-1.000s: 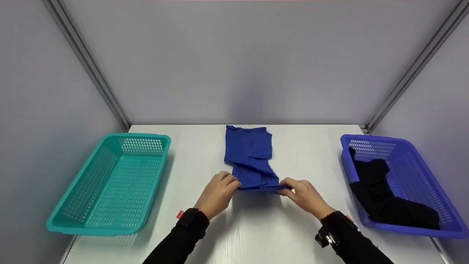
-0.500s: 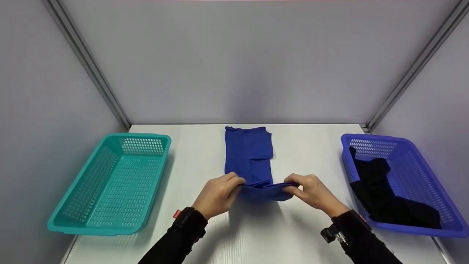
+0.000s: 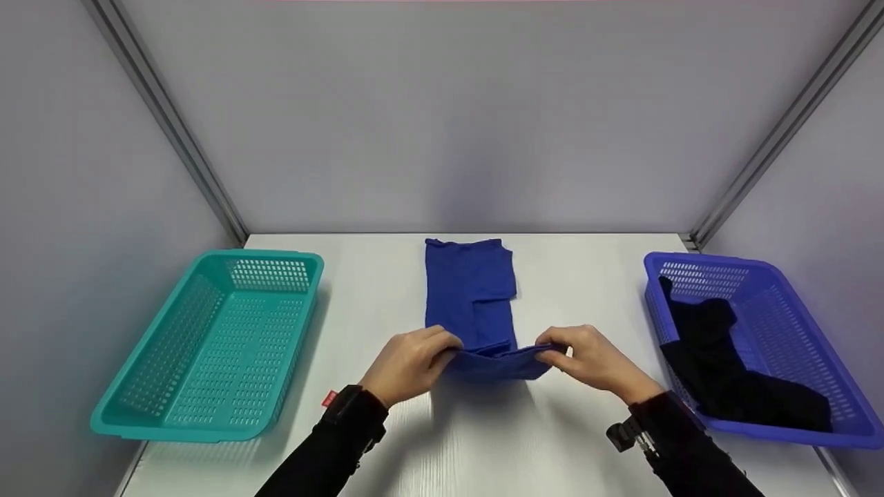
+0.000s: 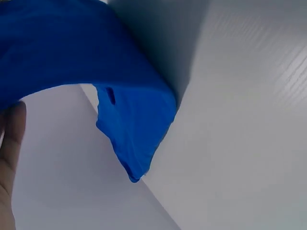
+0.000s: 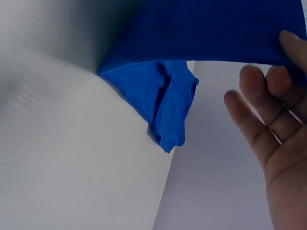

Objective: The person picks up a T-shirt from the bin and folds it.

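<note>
A blue shirt [image 3: 466,276], folded into a long narrow strip, lies at the middle of the table with its far part flat. A sleeve-like flap shows on its right side. My left hand [image 3: 412,362] pinches the near end at its left corner, while my right hand [image 3: 594,362] pinches the right corner between thumb and fingers. Between the hands the near edge is lifted and sags a little, casting a shadow beneath. The right wrist view shows the lifted cloth [image 5: 211,28] pinched at its edge, other fingers spread below it. In the left wrist view the cloth [image 4: 72,48] arches off the table.
A teal basket [image 3: 276,345] with nothing in it stands on the left of the white table [image 3: 483,455]. On the right, a purple basket [image 3: 773,276] holds black cloth [image 3: 732,373]. Grey panels [image 3: 449,117] enclose the back and sides.
Both hands have lifted the near end and drawn it toward me, the right hand also moving right. The bunched middle has smoothed out flat. Over the last half second little has moved.
</note>
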`<action>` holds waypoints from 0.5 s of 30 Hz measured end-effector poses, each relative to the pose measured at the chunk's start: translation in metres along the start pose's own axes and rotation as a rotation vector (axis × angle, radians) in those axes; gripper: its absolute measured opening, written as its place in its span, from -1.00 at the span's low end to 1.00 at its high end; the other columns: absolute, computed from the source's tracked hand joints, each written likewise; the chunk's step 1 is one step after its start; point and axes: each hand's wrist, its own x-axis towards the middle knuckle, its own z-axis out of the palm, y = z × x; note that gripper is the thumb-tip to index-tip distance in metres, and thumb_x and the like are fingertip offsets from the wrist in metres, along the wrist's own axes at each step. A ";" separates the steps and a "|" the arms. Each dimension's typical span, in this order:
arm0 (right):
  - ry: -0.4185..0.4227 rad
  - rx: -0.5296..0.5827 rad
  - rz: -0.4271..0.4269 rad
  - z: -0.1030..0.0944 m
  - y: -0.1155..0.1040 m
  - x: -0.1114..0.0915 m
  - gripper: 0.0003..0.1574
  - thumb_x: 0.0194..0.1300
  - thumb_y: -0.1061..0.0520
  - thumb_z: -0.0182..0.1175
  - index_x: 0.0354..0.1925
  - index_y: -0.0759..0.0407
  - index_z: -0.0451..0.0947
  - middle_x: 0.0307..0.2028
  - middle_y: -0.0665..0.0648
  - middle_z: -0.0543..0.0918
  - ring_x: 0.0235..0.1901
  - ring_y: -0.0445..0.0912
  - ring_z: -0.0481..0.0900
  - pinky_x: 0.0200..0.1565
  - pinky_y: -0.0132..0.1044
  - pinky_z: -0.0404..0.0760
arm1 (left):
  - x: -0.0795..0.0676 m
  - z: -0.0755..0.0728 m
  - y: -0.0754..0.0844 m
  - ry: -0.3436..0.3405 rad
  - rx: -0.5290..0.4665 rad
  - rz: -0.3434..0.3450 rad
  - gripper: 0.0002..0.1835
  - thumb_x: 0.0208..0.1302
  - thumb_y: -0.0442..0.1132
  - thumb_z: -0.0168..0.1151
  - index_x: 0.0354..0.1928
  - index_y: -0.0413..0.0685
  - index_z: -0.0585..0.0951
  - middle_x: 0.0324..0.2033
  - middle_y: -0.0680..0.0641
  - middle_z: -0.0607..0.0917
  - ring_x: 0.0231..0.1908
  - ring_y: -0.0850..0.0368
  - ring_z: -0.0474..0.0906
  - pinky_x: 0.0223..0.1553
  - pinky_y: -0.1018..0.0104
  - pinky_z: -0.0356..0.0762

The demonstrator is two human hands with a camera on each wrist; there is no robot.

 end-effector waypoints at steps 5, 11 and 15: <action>0.055 -0.152 0.056 0.005 0.003 0.014 -0.93 0.28 0.19 0.41 -0.26 0.14 0.70 -0.38 -0.05 0.72 -0.43 -0.25 0.55 -0.37 -0.28 0.56 | 0.005 0.000 -0.011 0.011 0.124 -0.067 -0.92 0.33 -0.33 0.37 -0.17 -0.03 0.71 -0.31 0.05 0.74 -0.29 0.15 0.68 -0.27 0.27 0.67; 0.109 -0.203 0.000 0.012 0.007 0.022 -0.90 0.24 0.23 0.43 -0.27 0.14 0.69 -0.36 -0.03 0.69 -0.38 -0.20 0.61 -0.32 -0.25 0.62 | 0.006 0.000 -0.015 -0.054 0.105 -0.103 -0.88 0.32 -0.37 0.33 -0.14 -0.05 0.68 -0.24 0.02 0.74 -0.20 0.12 0.68 -0.18 0.24 0.67; 0.088 -0.128 -0.133 0.011 0.010 0.018 -0.85 0.20 0.27 0.45 -0.27 0.12 0.67 -0.41 -0.05 0.58 -0.44 -0.24 0.48 -0.38 -0.42 0.49 | 0.006 -0.004 -0.008 -0.197 -0.018 -0.133 -0.78 0.25 -0.40 0.24 -0.07 -0.07 0.66 -0.01 0.00 0.75 -0.01 0.12 0.68 0.01 0.21 0.65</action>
